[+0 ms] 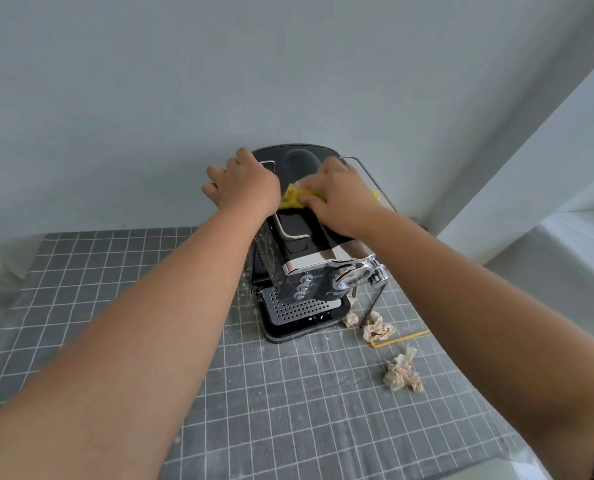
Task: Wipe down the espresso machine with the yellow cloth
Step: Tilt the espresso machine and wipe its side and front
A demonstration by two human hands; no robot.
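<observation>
Both hands on top of the black-and-chrome espresso machine (pixel 309 258), standing at the grey checked tablecloth's (pixel 115 289) far edge.
Right hand (pixel 340 199) clutches the crumpled yellow cloth (pixel 293 195); left hand (pixel 243 183) grips the top's 9 o'clock edge. Crumpled paper scraps (pixel 403 372) at 4 o'clock; open cloth at 8.

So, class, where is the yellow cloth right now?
In the head view the yellow cloth lies on top of the espresso machine, pressed under the right hand, with the left hand just beside it on the machine's left edge.
</observation>
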